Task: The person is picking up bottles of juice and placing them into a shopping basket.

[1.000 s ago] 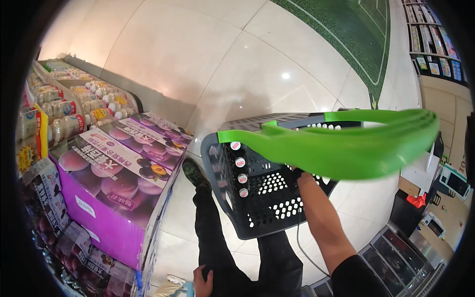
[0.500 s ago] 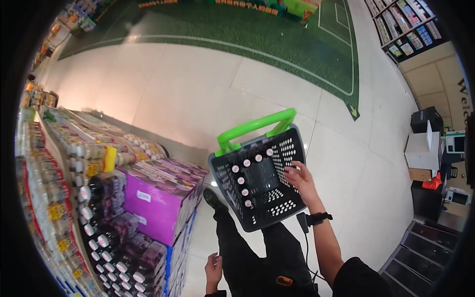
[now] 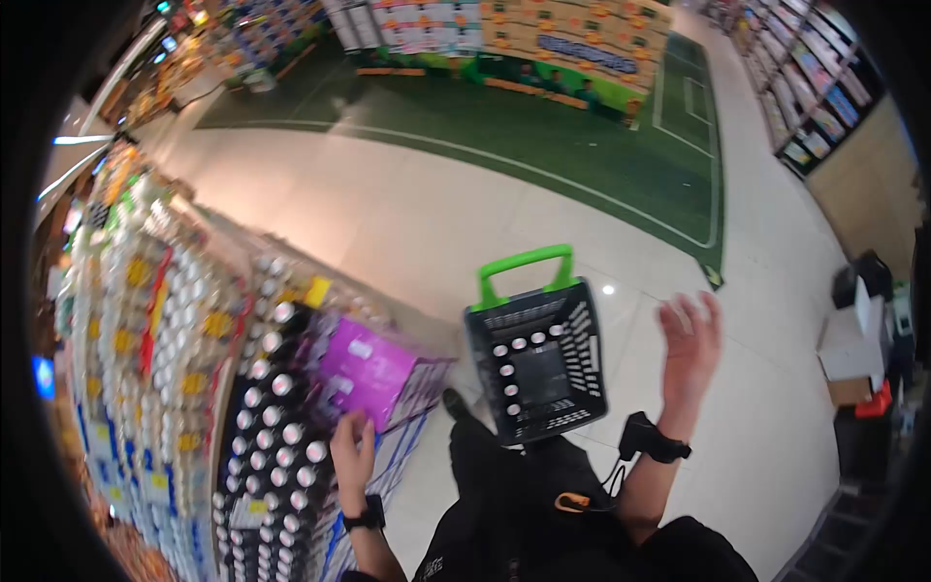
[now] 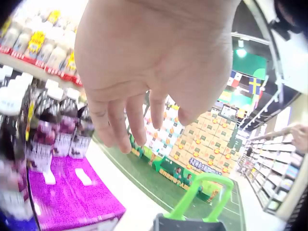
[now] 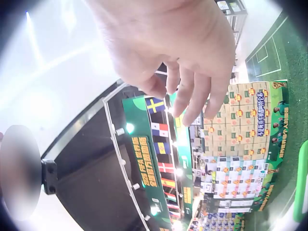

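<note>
My left hand (image 3: 351, 454) hangs empty beside the purple carton (image 3: 367, 367) and the dark bottles (image 3: 281, 436) with white caps. In the left wrist view, the left hand's fingers (image 4: 117, 115) point down, loosely bent. Raised to the right of the shopping basket, my right hand (image 3: 690, 344) holds nothing, its fingers (image 5: 187, 91) loosely bent in the right wrist view. The dark grey basket (image 3: 541, 376) stands on the floor before my legs, its green handle (image 3: 529, 257) upright. Several bottles with white caps (image 3: 508, 371) line two of its inner sides.
Rows of pale bottles (image 3: 145, 330) fill the shelf display at left. A green floor mat (image 3: 543, 155) lies ahead, with stacked cartons (image 3: 572, 39) behind it. At right are a shelf rack (image 3: 815, 87) and a counter with a white box (image 3: 853, 335).
My right hand has come out of the basket and risen to the right. The left hand has moved from beside my leg toward the bottle display. The basket's handle has swung back and appears farther away.
</note>
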Demonstrator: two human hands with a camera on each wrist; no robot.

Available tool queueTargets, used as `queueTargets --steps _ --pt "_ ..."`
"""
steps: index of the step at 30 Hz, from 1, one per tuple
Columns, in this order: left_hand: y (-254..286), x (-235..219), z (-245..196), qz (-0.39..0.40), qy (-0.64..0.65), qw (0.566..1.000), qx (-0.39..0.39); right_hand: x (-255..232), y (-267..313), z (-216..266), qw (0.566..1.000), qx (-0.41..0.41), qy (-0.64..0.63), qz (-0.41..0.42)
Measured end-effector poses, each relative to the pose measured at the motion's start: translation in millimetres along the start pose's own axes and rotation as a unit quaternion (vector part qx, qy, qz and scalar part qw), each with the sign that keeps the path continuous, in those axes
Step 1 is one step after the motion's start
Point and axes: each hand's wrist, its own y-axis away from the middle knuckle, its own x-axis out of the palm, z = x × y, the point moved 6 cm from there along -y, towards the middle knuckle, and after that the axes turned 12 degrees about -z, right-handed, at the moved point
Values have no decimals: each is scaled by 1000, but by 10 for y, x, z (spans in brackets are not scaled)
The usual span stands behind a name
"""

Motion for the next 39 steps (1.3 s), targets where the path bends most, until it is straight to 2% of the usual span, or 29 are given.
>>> queueTargets --steps 1,2,3,5,6,8,10,11,14,17,18,19,21,22,23,25,27,29,32,34,36,37,39 --pt "-116 -202 -65 -13 -11 1000 -23 -64 36 69 999 -27 -38 -22" --pt "-228 -395 -189 -44 -49 998 20 -171 5 51 996 -24 -79 -45" --pt "-332 -579 -288 -72 -89 991 65 -143 7 85 995 -32 -91 -30" --pt "-549 -855 -204 -88 -131 985 71 -71 20 141 996 -18 -80 -34" --pt "-666 -955 -99 -103 -183 972 108 -15 44 178 996 -13 -83 -35" --pt "-902 -1084 184 -101 -240 959 112 51 64 193 995 -9 -88 -36" --pt "-1126 -1120 600 -87 -294 945 117 113 88 174 996 3 -84 -19" --pt "-1172 -1111 663 -89 -295 944 118 146 108 164 996 3 -86 -18" --pt "-1310 -963 959 54 -395 917 14 248 151 112 996 15 -84 -4" --pt "-1477 -812 1062 62 -429 901 -8 372 203 37 997 29 -67 7" --pt "-1535 -799 1151 35 -425 905 5 422 232 11 997 39 -60 12" --pt "-1587 -765 1265 42 -423 905 8 460 259 -8 997 48 -51 15" --pt "-1652 -689 1520 81 -411 905 -71 490 297 -53 998 44 -44 14" --pt "-1643 -645 1526 74 -416 906 -34 521 324 -87 998 48 -38 33" --pt "-1625 -603 1562 80 -416 905 -28 556 348 -123 997 52 -33 51" --pt "-1642 -567 1419 24 -441 897 11 590 374 -187 997 56 -31 44" --pt "-1575 -527 1287 19 -434 900 43 665 431 -272 996 64 -6 69" --pt "-1538 -447 956 -27 -398 903 160 780 501 -353 991 54 41 113" --pt "-1440 -567 147 -38 -354 908 221 1125 765 -427 968 57 101 224" --pt "-1293 -703 -609 -45 -309 910 271 1280 1010 -548 919 52 198 337" --pt "-1164 -801 -1213 -39 -229 915 329 1489 1289 -561 840 -95 289 450" --pt "-1062 -821 -1530 -34 -212 913 348 1568 1458 -509 807 -135 306 488" --pt "-851 -805 -2106 -31 -160 915 369 1630 1716 -501 773 -228 270 527"
